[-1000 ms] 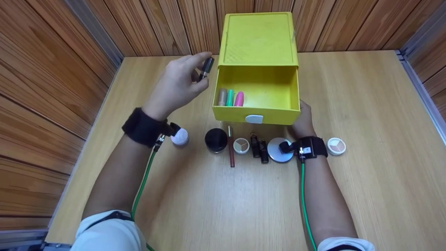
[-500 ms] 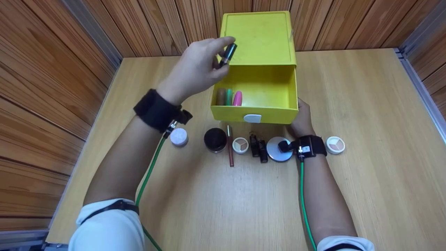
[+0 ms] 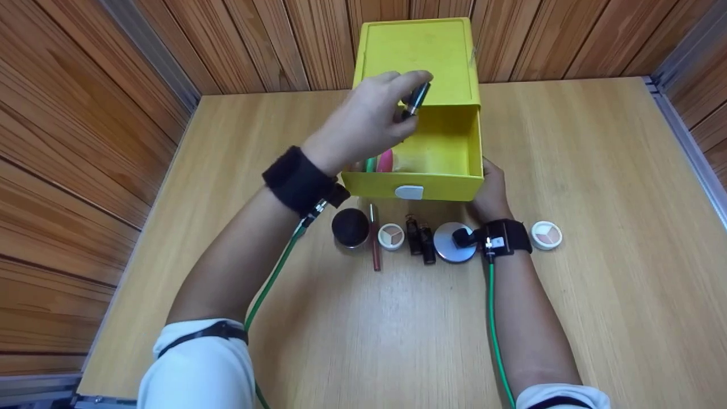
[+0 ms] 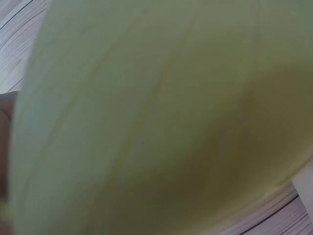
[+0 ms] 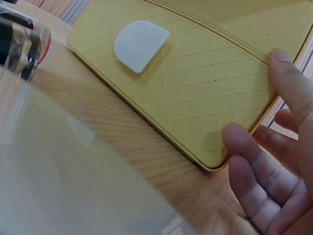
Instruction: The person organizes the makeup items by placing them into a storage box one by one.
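Plank walls and metal rails suggest a work booth.

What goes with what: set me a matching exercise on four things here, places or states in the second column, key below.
1. Left hand
2. Right hand
3. Yellow drawer
4. Thin reddish stick

A. lies on the table
B. at the drawer's right side
C. holds a small dark tube
D. stands open

Pairs: 1-C, 2-B, 3-D, 4-A
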The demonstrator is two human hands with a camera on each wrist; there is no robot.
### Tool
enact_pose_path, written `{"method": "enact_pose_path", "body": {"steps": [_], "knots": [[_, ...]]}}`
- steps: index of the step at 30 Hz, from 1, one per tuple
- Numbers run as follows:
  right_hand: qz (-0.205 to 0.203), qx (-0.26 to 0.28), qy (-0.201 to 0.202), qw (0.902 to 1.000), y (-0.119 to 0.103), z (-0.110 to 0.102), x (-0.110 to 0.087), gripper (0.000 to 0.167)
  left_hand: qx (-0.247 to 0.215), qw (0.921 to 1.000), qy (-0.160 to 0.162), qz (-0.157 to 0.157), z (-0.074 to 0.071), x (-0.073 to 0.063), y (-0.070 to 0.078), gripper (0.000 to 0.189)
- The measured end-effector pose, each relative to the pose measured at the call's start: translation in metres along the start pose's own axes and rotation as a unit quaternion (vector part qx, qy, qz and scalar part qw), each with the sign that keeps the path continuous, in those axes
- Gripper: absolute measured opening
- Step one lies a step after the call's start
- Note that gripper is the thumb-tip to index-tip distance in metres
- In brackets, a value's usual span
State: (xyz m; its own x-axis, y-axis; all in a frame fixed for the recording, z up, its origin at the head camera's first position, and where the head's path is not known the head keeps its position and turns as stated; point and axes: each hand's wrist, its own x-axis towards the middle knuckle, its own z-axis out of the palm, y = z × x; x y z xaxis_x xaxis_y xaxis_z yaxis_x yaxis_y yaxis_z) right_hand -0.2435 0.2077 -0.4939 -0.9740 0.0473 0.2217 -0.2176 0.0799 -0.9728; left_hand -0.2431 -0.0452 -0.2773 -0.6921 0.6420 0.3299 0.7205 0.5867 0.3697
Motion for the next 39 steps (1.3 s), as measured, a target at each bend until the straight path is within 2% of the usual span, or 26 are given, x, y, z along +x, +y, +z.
{"method": "enact_pose_path", "body": {"steps": [6,13,17,21,29,33,39], "knots": [[0.001,-0.004,0.001,1.0,-0.001,0.003,0.0,0.033,-0.02,0.9993,-0.03,0.005,0.014,0.001,0.0,0.043],[-0.009,-0.01,0.004,0.9999,-0.002,0.004,0.002,0.029,-0.008,0.9978,-0.064,0.015,0.023,0.0,-0.003,0.037],[-0.007,-0.026,0.004,0.9996,-0.003,0.004,0.001,0.027,-0.004,0.9951,-0.099,-0.006,0.025,0.002,-0.004,0.039],[-0.004,-0.02,-0.001,0.9998,-0.004,0.003,0.0,0.029,0.001,0.9918,-0.126,-0.025,0.026,0.003,-0.003,0.034],[0.004,-0.008,-0.002,1.0,-0.004,0.002,-0.001,0.028,0.048,0.9859,-0.152,-0.052,0.027,0.004,-0.005,0.029],[0.009,-0.014,0.001,0.9999,-0.005,0.001,-0.001,0.028,0.071,0.9823,-0.164,-0.058,0.027,0.003,-0.007,0.024],[-0.006,-0.027,0.002,0.9996,-0.004,-0.001,-0.001,0.031,0.061,0.9792,-0.188,-0.046,0.026,0.002,-0.01,0.02]]}}
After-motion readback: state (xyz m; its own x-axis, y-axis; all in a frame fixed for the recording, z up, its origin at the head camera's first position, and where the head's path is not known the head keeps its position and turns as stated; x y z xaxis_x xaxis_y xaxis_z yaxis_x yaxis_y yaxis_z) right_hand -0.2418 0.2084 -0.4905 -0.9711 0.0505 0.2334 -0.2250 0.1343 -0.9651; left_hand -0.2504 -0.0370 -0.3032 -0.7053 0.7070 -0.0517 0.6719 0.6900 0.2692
